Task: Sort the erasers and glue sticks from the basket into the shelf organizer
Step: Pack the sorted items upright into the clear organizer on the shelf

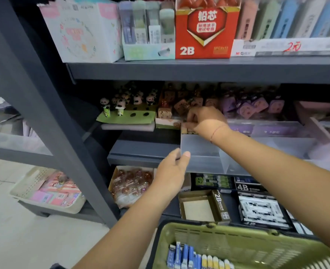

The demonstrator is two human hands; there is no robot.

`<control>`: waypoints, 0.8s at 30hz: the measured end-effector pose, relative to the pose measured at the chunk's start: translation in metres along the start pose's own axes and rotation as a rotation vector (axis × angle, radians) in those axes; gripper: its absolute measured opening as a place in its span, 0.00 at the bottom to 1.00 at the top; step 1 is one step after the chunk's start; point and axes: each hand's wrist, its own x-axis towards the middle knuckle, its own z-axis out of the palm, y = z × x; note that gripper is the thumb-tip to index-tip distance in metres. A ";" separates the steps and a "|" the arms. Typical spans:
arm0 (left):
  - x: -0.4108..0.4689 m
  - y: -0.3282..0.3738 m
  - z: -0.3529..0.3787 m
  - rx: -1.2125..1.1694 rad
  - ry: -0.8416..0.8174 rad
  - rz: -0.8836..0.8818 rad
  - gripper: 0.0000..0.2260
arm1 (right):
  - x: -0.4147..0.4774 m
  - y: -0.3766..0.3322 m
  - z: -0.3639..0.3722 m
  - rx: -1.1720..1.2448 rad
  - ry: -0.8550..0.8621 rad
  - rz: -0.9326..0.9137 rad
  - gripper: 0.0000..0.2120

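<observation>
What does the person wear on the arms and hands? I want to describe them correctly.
No sleeves, gloves, rings or watch show. The left hand and the right hand are bare, and so are both arms as far as the picture reaches. The only thing worn is a thin reddish string bracelet around the right wrist.

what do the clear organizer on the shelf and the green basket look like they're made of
The organizer looks like frosted translucent plastic: what lies behind shows dimly through its thin, smooth walls. The basket looks like moulded olive-green plastic with a matte finish, regular slots through its walls and a rounded rim. Look alone cannot confirm either.
</observation>
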 end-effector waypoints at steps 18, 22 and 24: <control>-0.095 -0.181 0.031 0.574 0.074 -0.172 0.27 | -0.333 0.133 0.219 0.710 -0.573 1.017 0.35; -0.095 -0.183 0.033 0.585 0.093 -0.166 0.24 | -0.325 0.120 0.244 0.797 -0.538 1.170 0.41; -0.094 -0.183 0.034 0.595 0.106 -0.157 0.20 | -0.317 0.113 0.256 0.813 -0.507 1.212 0.42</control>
